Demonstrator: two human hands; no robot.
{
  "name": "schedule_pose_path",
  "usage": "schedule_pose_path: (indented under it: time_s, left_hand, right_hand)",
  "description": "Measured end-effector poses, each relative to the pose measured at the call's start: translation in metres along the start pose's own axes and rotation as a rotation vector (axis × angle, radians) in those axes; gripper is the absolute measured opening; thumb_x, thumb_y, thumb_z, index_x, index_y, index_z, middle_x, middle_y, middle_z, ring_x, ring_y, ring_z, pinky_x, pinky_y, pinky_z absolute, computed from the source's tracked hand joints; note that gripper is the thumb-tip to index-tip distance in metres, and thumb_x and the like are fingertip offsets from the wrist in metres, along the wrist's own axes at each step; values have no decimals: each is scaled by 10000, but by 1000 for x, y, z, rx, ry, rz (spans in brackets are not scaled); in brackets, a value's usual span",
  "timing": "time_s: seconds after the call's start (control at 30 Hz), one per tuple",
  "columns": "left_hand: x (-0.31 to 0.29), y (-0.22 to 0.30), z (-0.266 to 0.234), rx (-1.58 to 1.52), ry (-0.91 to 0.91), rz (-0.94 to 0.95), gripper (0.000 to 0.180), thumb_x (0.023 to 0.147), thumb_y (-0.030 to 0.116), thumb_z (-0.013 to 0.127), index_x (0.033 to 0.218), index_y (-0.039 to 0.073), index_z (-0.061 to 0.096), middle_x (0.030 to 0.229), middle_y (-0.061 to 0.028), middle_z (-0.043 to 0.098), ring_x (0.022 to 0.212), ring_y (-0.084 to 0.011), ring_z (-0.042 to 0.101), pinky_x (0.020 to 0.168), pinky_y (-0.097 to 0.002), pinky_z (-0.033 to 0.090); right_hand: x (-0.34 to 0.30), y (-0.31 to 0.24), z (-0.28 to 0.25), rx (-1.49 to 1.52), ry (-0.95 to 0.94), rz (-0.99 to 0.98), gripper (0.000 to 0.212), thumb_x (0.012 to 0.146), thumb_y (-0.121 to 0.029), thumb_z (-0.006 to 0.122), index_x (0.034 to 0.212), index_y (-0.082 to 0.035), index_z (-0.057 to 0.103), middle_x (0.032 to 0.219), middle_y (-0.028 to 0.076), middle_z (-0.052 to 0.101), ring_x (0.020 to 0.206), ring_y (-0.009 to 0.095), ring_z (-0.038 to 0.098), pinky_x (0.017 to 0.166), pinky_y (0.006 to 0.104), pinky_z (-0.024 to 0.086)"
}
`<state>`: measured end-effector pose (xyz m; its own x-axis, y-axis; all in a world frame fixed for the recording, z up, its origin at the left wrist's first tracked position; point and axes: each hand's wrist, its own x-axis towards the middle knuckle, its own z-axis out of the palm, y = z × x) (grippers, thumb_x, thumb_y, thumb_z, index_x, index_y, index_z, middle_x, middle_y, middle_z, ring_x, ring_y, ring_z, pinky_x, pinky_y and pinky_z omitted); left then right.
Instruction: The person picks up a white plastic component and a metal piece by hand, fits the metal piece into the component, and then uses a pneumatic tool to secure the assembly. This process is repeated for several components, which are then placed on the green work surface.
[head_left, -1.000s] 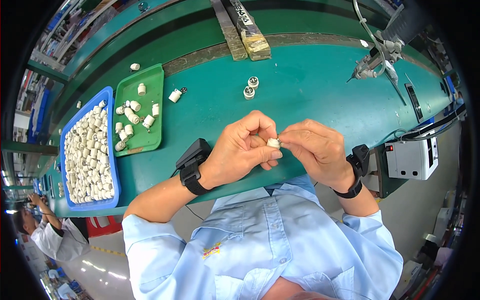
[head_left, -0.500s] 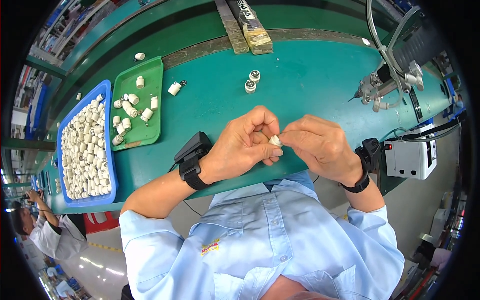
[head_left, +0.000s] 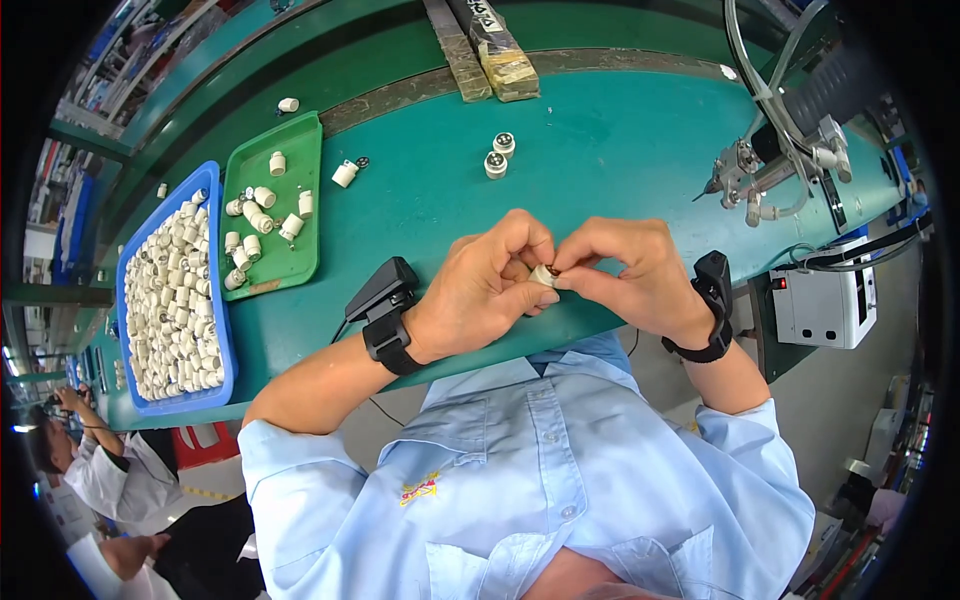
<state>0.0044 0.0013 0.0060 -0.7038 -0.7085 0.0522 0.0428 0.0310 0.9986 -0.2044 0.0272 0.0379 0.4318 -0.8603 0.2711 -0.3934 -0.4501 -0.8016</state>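
Note:
My left hand (head_left: 485, 285) and my right hand (head_left: 625, 270) meet over the near edge of the green table (head_left: 600, 130). Between their fingertips they pinch one small white cylindrical part (head_left: 544, 275). Both wrists carry black bands with small devices. Two similar white parts (head_left: 497, 156) stand on the table just beyond my hands. A further white part (head_left: 345, 173) lies to the left, near the green tray.
A blue bin (head_left: 128, 300) full of several white parts sits at the left, with a green tray (head_left: 300, 140) holding several more beside it. A hanging powered tool (head_left: 765, 175) is at the right, a white box (head_left: 825, 305) below it. Another person works at the lower left.
My hands stay together on the white part with small finger shifts. The view has tilted a little, so the table and trays sit slightly lower and nearer in the picture.

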Motion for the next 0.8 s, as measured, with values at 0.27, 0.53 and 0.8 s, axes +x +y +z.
schedule_pose_path:
  time_s: [0.27,0.53,0.8]
  left_hand:
    - [11,-10,-6,456,43,317,147,766,-8,716,829,37,591,785,-64,652,694,-192,660,588,-291,513]
    - [7,-18,-13,670,110,448,116,744,42,757,774,48,646,785,-77,694,808,-224,691,630,-318,525]
    - [1,-17,-7,663,210,453,94,733,31,752,747,44,660,803,-77,712,817,-209,694,673,-332,503]
  right_hand:
    - [-8,8,13,162,132,141,209,773,47,719,954,15,620,900,94,679,777,155,675,730,254,547]
    - [-13,-45,-64,-141,924,-556,196,827,112,620,1007,36,612,922,178,658,769,220,640,679,322,544]
    - [52,-48,-158,240,791,-346,257,935,-27,523,1144,122,533,878,175,646,779,212,651,681,310,545]
